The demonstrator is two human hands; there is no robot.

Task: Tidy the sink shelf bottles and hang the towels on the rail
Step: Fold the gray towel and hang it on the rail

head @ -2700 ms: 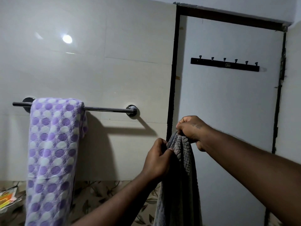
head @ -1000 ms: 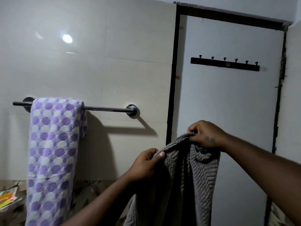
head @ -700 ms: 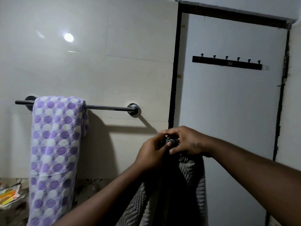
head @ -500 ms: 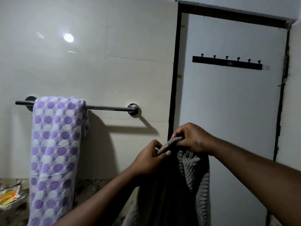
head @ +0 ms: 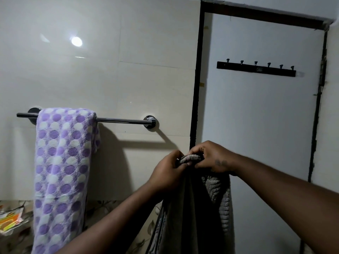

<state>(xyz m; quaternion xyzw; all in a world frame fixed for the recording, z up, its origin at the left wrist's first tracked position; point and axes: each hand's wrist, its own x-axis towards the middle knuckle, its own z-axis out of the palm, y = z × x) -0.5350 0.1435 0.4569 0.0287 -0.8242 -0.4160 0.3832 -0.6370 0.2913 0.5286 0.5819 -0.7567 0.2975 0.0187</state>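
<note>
The grey towel (head: 216,195) — thick, ribbed, nubbly — hangs lengthwise straight down, to the right of and below the rail (head: 121,121), in front of the door (head: 256,116). The left hand (head: 168,171) and right hand (head: 212,158) pinch its bunched top edge, fingers curled. The chrome rail runs level across glossy cream tiles (head: 110,79) — a purple-dotted towel (head: 62,171) drapes its left end. A black hook rack (head: 256,69) sits on the door.

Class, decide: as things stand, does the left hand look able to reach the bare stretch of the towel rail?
Probably yes. Nothing stands between the left hand and the bare part of the rail, beside the spotted towel. It and the right hand grip the grey towel, so that would come along.
</note>
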